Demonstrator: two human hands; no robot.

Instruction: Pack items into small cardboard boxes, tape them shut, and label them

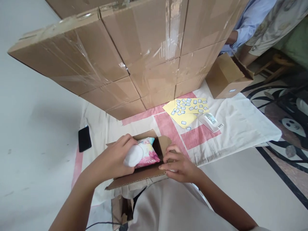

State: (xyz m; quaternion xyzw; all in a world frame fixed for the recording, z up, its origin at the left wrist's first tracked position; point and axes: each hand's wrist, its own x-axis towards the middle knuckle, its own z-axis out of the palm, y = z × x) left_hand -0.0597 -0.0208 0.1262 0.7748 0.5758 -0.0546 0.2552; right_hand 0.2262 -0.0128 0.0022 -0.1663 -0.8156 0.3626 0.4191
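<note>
An opened cardboard box (141,180) with its flaps up sits at the near edge of the cloth, right against my body. My left hand (115,158) reaches into its left side, fingers curled round a white round-lidded container (134,156); only the pale round top shows. Beside that container lies a colourful pink, yellow and turquoise plastic packet (148,154) inside the box. At the box's right end my right hand (179,165) is closed on the edge, its fingers bent over the right flap.
Stacked taped cartons (154,48) wall off the back. A black phone (84,139) lies left. Yellow sheets with stickers (184,110) and a white device with a small screen (211,122) are on the cloth to the right. Another open box (225,78) stands near a person's blue sleeve (252,22).
</note>
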